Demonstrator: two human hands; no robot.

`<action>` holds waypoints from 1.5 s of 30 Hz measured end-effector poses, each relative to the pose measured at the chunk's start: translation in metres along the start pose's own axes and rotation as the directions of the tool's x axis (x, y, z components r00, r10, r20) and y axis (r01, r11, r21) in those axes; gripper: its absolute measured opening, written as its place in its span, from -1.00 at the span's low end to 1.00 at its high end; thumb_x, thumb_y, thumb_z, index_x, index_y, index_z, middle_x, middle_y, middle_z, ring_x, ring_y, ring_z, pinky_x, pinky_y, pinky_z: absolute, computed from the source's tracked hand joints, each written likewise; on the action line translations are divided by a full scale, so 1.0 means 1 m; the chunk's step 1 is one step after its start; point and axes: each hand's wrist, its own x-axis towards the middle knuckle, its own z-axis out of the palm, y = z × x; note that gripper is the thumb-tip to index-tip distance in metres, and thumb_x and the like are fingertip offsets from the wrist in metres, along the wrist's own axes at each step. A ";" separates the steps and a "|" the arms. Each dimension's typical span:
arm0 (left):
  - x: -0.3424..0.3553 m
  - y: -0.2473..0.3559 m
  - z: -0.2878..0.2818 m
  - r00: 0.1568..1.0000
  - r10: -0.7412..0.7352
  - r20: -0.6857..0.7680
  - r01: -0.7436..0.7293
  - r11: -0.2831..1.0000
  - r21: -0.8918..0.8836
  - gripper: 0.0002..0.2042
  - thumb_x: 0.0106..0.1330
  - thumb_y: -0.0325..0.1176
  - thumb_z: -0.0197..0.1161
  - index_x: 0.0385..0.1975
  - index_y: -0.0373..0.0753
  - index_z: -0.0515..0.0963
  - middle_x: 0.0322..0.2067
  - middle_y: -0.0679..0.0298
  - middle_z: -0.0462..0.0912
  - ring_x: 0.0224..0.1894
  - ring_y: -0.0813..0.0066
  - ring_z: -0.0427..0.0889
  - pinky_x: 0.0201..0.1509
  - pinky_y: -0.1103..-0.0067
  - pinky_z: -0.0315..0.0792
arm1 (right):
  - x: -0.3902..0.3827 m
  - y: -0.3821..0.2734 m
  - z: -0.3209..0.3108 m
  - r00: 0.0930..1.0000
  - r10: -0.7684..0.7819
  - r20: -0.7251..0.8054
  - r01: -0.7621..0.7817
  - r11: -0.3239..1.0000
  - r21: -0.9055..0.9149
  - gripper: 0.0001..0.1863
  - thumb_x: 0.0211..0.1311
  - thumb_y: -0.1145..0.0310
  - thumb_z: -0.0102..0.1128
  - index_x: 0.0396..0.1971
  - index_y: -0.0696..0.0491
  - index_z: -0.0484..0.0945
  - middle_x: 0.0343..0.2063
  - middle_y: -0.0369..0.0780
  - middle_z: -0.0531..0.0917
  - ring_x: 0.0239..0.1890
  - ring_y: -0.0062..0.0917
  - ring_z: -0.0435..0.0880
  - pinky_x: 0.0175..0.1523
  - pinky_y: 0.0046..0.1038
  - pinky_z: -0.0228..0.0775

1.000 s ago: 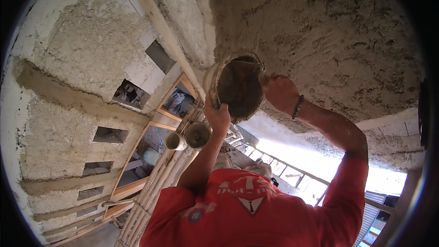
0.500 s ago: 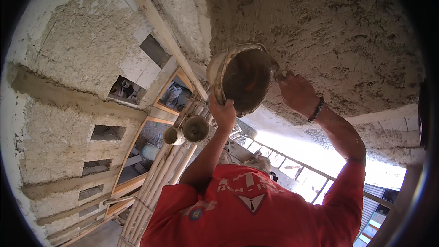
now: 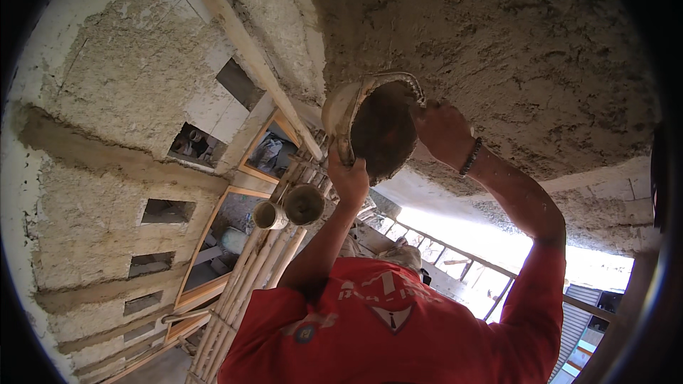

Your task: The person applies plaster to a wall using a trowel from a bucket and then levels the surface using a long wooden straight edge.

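Observation:
My left hand (image 3: 347, 178) grips the rim of a tilted, mud-crusted bucket (image 3: 334, 108), whose dark inside faces me. My right hand (image 3: 442, 135), with a beaded bracelet at the wrist, is closed at the bucket's right rim, holding what looks like a small mud-coated tool, mostly hidden by fingers and rim. Behind the bucket is a dark, rough plastered wall (image 3: 498, 43). A small pale bucket (image 3: 263, 215) and a darker bucket (image 3: 304, 203) stand on bamboo scaffolding (image 3: 238, 299), below my left hand in the picture.
A long wooden batten (image 3: 249, 50) runs along the pale, patchy plaster wall (image 3: 121, 71) at left, which has several square holes and wood-framed openings (image 3: 192, 291). A railing (image 3: 455, 250) stands by the bright open side, lower right, with corrugated sheet (image 3: 573, 320) beyond.
The bucket and my left hand have shifted slightly left and up since a second ago. My right hand moved right and away from the rim, then back in against it.

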 end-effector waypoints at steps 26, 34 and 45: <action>0.026 0.039 -0.047 0.987 0.152 -0.043 -0.142 0.974 0.177 -0.47 -0.02 -0.66 0.12 0.07 -0.47 0.34 0.08 -0.08 0.41 0.11 0.16 0.46 0.17 0.43 0.32 | 0.032 -0.031 0.117 0.990 -0.024 0.142 -0.108 0.533 0.839 -0.64 0.30 0.11 0.08 -0.09 0.06 0.58 -0.24 -0.06 0.66 -0.20 -0.19 0.65 -0.03 -0.32 0.47; 0.052 0.035 -0.078 0.954 0.010 -0.299 -0.018 1.000 -0.021 -0.57 0.01 -0.63 0.08 -0.02 -0.39 0.40 -0.18 0.16 0.57 -0.16 0.46 0.55 -0.04 0.56 0.40 | 0.052 -0.034 0.052 0.998 -0.010 0.055 -0.038 0.599 0.800 -0.60 0.24 0.15 0.15 -0.07 0.13 0.53 -0.29 -0.01 0.66 -0.22 -0.25 0.66 -0.06 -0.36 0.49; 0.049 0.022 -0.159 0.870 -0.117 -0.480 0.060 0.989 -0.133 -0.44 -0.08 -0.67 0.01 0.07 -0.42 0.34 -0.09 0.14 0.51 -0.13 0.37 0.51 0.01 0.57 0.36 | 0.065 -0.016 -0.076 0.949 -0.206 0.238 -0.067 0.608 0.791 -0.46 0.02 0.28 0.40 0.02 0.10 0.46 -0.29 -0.16 0.62 -0.32 -0.47 0.64 -0.21 -0.47 0.54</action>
